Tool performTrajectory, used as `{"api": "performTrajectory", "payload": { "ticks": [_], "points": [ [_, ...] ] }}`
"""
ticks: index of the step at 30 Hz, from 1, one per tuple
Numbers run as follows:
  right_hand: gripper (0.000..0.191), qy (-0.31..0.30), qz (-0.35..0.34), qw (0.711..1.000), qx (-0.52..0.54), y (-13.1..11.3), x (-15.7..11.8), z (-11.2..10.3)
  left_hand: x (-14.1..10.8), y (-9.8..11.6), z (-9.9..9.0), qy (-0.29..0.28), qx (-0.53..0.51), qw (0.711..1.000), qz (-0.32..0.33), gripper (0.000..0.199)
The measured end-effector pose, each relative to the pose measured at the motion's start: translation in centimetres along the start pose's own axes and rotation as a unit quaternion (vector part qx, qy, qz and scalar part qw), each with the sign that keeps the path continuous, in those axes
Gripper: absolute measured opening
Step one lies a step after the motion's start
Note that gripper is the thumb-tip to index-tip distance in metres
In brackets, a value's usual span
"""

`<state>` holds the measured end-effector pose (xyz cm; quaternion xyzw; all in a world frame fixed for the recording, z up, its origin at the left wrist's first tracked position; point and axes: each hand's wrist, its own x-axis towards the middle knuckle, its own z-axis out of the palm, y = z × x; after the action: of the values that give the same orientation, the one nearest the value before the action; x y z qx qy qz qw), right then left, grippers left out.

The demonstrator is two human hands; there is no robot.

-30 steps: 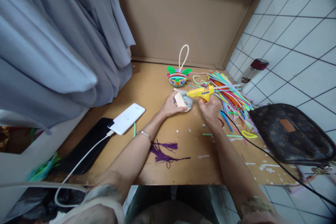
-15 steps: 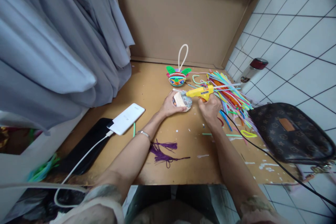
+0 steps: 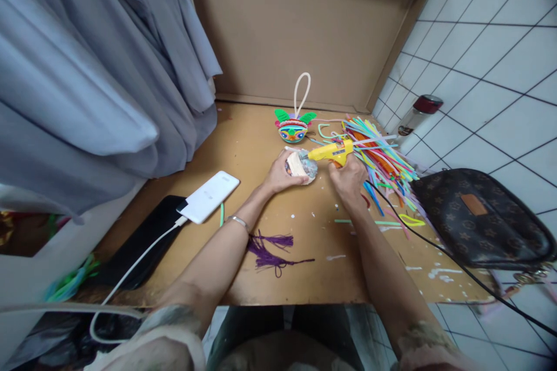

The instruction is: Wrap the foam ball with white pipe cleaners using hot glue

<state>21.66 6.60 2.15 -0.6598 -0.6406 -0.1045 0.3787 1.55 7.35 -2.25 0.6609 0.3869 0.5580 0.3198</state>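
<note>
My left hand [image 3: 279, 174] is closed around a small round piece [image 3: 308, 168], greyish and mottled with a cream band across it. In my right hand [image 3: 349, 177] is a yellow glue gun [image 3: 331, 152], gripped by its handle, with a clear glue stick [image 3: 374, 141] poking out of the back. The gun's nozzle points left and meets, or nearly meets, the round piece beside the cream band. Just behind stands a colourful animal-head ornament [image 3: 293, 129] with green ears and a white loop. Purple tassels [image 3: 270, 249] lie between my forearms.
Many coloured pipe cleaners [image 3: 383, 156] are heaped at the right, near a brown patterned bag [image 3: 483, 217] and a red-lidded jar [image 3: 418, 114]. A black cord [image 3: 418, 237] runs to the lower right. At left lie a white power bank [image 3: 209, 197] and cable; cardboard [image 3: 300, 29] stands behind.
Almost nothing differs. Both hands, the round piece and the glue gun keep their places; the whole view has shifted very slightly.
</note>
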Motion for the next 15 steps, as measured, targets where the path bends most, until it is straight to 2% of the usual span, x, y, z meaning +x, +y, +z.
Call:
{"api": "performTrajectory", "payload": {
  "ticks": [15],
  "points": [
    [0.025, -0.009, -0.005, 1.000, -0.008, 0.03, 0.18, -0.25, 0.06, 0.16, 0.03, -0.002, -0.005, 1.000, -0.010, 0.076]
  ]
}}
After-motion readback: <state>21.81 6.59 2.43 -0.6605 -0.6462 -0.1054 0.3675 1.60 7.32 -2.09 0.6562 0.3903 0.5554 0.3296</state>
